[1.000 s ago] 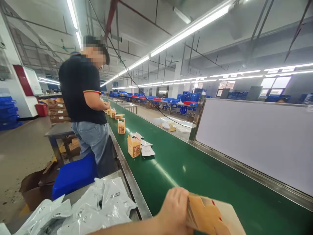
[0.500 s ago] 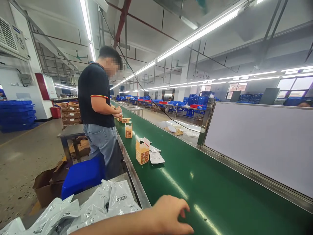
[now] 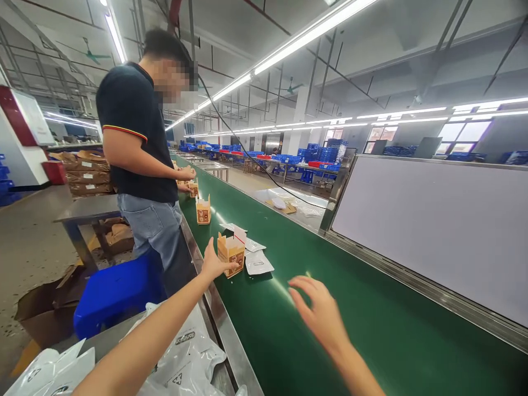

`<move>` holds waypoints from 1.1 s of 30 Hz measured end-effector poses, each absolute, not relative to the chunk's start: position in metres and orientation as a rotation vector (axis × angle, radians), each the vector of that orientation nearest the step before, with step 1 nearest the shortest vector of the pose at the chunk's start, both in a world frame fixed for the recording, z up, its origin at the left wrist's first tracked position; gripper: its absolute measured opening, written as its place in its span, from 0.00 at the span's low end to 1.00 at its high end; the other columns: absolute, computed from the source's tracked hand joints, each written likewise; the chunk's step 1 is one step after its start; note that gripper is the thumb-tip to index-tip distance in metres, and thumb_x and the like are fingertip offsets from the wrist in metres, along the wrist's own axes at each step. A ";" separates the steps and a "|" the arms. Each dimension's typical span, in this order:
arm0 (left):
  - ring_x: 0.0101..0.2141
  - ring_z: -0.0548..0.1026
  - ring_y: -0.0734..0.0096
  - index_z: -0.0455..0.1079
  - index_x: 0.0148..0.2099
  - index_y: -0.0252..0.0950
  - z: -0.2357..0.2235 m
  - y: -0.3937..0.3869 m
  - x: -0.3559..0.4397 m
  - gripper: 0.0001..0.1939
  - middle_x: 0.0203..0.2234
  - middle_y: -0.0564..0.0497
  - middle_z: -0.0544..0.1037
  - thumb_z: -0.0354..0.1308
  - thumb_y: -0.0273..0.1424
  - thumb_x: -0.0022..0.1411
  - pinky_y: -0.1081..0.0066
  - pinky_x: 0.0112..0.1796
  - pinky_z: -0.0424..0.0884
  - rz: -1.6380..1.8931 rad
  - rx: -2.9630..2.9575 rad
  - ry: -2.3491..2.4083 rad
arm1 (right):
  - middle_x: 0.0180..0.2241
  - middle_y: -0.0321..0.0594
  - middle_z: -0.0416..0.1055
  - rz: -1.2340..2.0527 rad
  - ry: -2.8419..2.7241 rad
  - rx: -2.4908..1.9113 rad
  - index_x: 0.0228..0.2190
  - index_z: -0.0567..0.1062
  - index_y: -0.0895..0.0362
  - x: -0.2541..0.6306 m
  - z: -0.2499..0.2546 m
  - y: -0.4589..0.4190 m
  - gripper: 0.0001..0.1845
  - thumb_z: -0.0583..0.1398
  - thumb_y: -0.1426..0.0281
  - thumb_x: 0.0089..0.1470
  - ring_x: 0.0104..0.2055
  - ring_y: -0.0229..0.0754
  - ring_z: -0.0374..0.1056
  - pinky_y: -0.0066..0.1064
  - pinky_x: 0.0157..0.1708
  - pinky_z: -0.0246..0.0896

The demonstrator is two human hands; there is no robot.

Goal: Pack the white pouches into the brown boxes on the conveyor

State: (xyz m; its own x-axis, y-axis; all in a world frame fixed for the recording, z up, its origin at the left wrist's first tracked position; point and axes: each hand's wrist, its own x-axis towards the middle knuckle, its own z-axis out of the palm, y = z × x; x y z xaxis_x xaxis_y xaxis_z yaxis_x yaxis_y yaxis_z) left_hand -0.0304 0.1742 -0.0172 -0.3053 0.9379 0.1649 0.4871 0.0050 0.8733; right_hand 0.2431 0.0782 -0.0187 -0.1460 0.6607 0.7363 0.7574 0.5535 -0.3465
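My left hand is at the near left corner of an open-topped orange and brown carton, fingers spread along its left side and thumb across its front. Whether it presses on the carton is unclear. The carton stands upright on the green conveyor belt, flaps raised. Right beside it lie silver-white pouches, partly overlapping. Over the belt, to the right and nearer me, my right hand is open and empty, with fingers curved and thumb apart.
More white pouches are heaped on the metal table at lower left. Another carton stands farther up the belt, near a co-worker handling cartons. A blue stool is beside the belt; a white panel borders its right side.
My left hand has reached forward from the near edge of the belt to the carton. My right hand has come into view. The camera view has shifted to the right.
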 end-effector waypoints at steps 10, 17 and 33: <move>0.43 0.75 0.62 0.60 0.45 0.36 -0.027 0.160 -0.023 0.28 0.39 0.48 0.74 0.65 0.24 0.41 0.59 0.47 0.71 1.322 1.543 1.560 | 0.33 0.37 0.69 -0.145 -1.788 -1.317 0.42 0.71 0.58 0.179 -0.075 0.175 0.13 0.56 0.62 0.61 0.31 0.35 0.67 0.28 0.29 0.67; 0.48 0.68 0.58 0.62 0.48 0.38 -0.006 0.097 -0.014 0.32 0.45 0.49 0.68 0.61 0.23 0.35 0.55 0.50 0.67 1.239 2.018 1.413 | 0.24 0.31 0.70 -0.029 -1.670 -1.311 0.37 0.72 0.56 0.256 -0.024 0.084 0.08 0.59 0.73 0.52 0.20 0.33 0.65 0.22 0.18 0.62; 0.54 0.63 0.54 0.56 0.55 0.41 0.016 0.007 0.074 0.35 0.51 0.44 0.65 0.60 0.22 0.44 0.53 0.54 0.64 1.278 2.641 1.023 | 0.33 0.41 0.71 -0.123 -2.113 -0.991 0.39 0.67 0.56 0.260 0.047 -0.045 0.16 0.52 0.82 0.49 0.31 0.41 0.66 0.31 0.27 0.67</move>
State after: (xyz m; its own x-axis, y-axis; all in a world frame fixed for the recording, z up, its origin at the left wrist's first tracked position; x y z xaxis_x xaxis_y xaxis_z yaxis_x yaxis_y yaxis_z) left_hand 0.0738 0.0070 0.0163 0.4450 0.5735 0.6878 0.5453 -0.7828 0.2999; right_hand 0.2600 -0.0453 0.0466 -0.3887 0.6115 0.6892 0.6874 0.6905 -0.2250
